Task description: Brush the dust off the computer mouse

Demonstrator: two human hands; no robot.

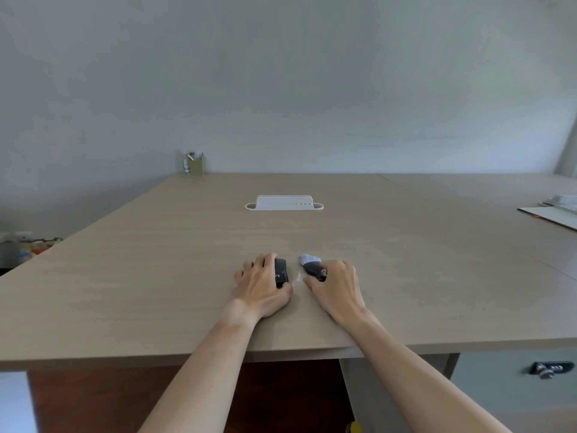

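Observation:
A black computer mouse [281, 271] lies on the wooden desk [156, 276], and my left hand [260, 284] wraps over its left side, fingers curled on top. Just to the right, my right hand [335, 287] grips a small brush [310, 264] with a dark body and pale grey-white bristles that point away from me. The bristles sit a short gap right of the mouse, not touching it. A few pale specks of dust [298, 278] lie on the desk between both hands.
A white cable-tray cover [284, 203] sits in the desk's middle, farther back. A small pen holder [194, 164] stands against the wall at the far left corner. Papers and a keyboard [559, 210] lie at the right edge. A drawer lock [551, 369] shows below the desk front.

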